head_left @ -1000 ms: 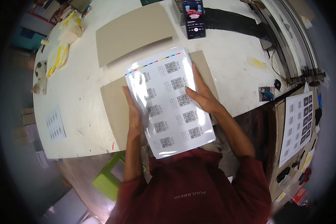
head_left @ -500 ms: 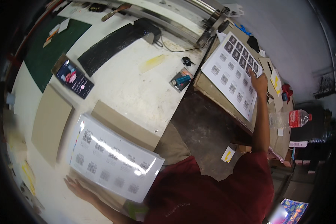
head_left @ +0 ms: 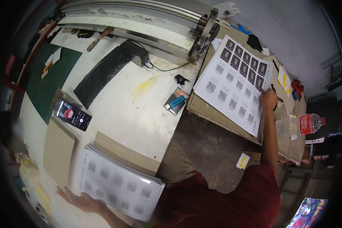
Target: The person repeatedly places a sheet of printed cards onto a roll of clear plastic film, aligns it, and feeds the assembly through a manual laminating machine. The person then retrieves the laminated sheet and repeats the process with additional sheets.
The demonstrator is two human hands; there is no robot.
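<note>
My right hand (head_left: pixel 269 100) is at the right edge of the top printed sheet (head_left: pixel 237 81) on the right-hand stack, its curled fingers closed on that edge. Dark rounded labels and square codes cover this sheet. My left hand (head_left: pixel 81 200), palm partly turned up and fingers spread, holds nothing. It is beside the near left corner of another stack of printed sheets (head_left: pixel 119 186), glossy and marked with square codes. Under that stack's far side lies a brown board (head_left: pixel 127 154).
To the left are a phone (head_left: pixel 73 115) on a stand, a tan board (head_left: pixel 59 152) and a green mat (head_left: pixel 53 81). A roller machine (head_left: pixel 133 22) spans the back. A blue lighter (head_left: pixel 175 102) lies near the table edge. A plastic bottle (head_left: pixel 306 124) lies right of my forearm.
My right hand has slid off the face of the right-hand sheet to its edge. My left hand has turned its palm upward beside the near stack. The whole view has shifted a little.
</note>
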